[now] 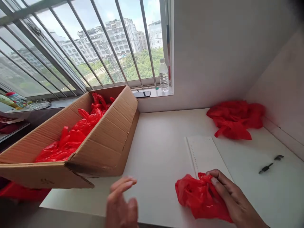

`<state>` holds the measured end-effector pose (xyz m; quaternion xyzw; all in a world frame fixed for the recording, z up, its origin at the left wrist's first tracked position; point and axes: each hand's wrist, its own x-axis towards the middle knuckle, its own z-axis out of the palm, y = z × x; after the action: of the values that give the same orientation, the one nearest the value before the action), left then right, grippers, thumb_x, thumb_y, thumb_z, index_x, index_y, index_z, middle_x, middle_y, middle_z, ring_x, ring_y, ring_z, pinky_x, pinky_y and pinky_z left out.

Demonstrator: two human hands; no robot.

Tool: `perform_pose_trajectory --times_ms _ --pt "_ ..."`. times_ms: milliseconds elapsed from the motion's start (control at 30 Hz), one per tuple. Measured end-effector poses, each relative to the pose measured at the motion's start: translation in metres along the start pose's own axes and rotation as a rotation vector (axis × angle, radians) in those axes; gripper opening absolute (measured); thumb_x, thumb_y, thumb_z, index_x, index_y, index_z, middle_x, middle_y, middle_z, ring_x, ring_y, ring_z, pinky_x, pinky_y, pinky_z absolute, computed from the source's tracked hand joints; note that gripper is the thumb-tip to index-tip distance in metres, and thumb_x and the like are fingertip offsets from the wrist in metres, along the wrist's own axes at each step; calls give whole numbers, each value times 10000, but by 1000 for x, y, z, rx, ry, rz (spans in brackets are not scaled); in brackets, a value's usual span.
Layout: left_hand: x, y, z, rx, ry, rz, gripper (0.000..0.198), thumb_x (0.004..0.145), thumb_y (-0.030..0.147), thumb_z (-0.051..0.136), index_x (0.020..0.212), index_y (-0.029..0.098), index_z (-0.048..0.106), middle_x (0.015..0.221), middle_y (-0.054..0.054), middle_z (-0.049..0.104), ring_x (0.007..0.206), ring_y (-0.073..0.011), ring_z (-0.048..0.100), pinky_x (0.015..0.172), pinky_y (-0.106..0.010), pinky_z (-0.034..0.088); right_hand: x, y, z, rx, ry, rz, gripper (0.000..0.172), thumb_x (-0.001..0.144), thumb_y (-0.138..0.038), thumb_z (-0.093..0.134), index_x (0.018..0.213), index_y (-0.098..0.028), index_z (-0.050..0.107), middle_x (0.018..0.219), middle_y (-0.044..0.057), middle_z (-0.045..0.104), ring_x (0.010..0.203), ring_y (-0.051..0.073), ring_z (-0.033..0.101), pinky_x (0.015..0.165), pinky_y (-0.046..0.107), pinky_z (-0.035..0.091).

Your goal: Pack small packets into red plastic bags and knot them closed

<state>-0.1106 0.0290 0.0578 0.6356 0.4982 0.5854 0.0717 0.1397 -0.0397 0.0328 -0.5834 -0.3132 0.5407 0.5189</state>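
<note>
A crumpled red plastic bag (199, 196) hangs from my right hand (234, 198), pinched at its gathered top between thumb and fingers, low over the front of the white table (156, 152). My left hand (122, 202) is raised at the table's near edge, fingers bent and apart, with nothing in it. Beyond it, to the left, stands an open cardboard box (104, 142) holding several red plastic bags (73, 136) in a heap. The red bag in my right hand partly covers the near end of a white perforated panel (206, 155).
More red plastic (235, 117) lies bunched at the table's back right. Nearer are a small black connector (265, 168) and another black piece (278, 157). A clear bottle (163, 76) and a phone (142, 94) rest on the sill of a barred window. A wall closes the right side.
</note>
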Motion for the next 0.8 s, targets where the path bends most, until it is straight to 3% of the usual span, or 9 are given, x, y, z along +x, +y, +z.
perform_pose_trajectory --times_ms 67,167,267,400,500,567,667,733,800 --pt "-56 19 33 -68 -304 -119 405 876 478 606 1250 324 608 1188 -110 652 1115 -337 623 915 -538 541 -2 -5 -2 -18 -79 -57 328 981 -591 481 999 -277 571 865 -14 554 794 159 531 742 231 480" --pt "-102 42 61 -177 -508 -126 494 858 424 679 1310 302 521 1194 -104 624 1083 -288 628 867 -460 565 -4 -7 -11 -55 -150 -124 283 1030 -515 429 1008 -261 552 875 -23 537 774 142 495 732 241 445" --pt "-106 50 68 -196 -526 -55 318 902 231 635 1204 279 548 1028 -59 645 913 -206 653 742 -339 574 -10 -4 -19 -103 -144 -171 279 1037 -500 427 1005 -258 561 817 -37 525 709 132 446 682 244 413" --pt "-95 50 62 -226 -522 116 282 896 122 613 1149 239 569 980 -55 666 907 -195 654 763 -324 569 -21 -4 -25 -171 -130 -204 291 1035 -495 428 971 -254 578 808 -32 556 700 137 475 663 257 411" --pt "-92 54 59 -224 -529 167 196 912 78 570 1028 235 593 902 -32 669 827 -172 649 736 -303 559 -27 -5 -30 -243 -116 -249 271 1032 -475 449 956 -259 595 853 -29 593 744 140 521 718 264 429" --pt "-93 58 60 -218 -542 101 166 941 98 537 987 243 603 856 -15 665 772 -156 648 698 -277 554 -28 -5 -34 -267 -95 -267 256 1029 -468 461 969 -265 604 897 -24 615 797 147 554 758 268 439" --pt "-97 62 64 -186 -513 -65 194 970 166 539 1119 272 602 957 -25 685 854 -158 675 718 -260 564 -30 -6 -40 -236 -80 -258 258 1022 -479 471 982 -260 603 962 -3 628 884 172 575 803 288 452" --pt "-99 62 68 -194 -467 -98 272 962 174 560 1211 282 564 1070 -48 671 973 -173 668 774 -272 571 -30 -7 -42 -170 -108 -233 267 1018 -483 477 963 -248 591 941 3 614 866 173 562 792 297 455" --pt "-100 61 70 -255 -439 -76 268 951 143 565 1182 277 546 1107 -57 644 1036 -182 647 803 -287 568 -31 -8 -42 -78 -157 -200 262 1012 -478 495 942 -238 573 896 -4 590 817 161 539 761 293 455"
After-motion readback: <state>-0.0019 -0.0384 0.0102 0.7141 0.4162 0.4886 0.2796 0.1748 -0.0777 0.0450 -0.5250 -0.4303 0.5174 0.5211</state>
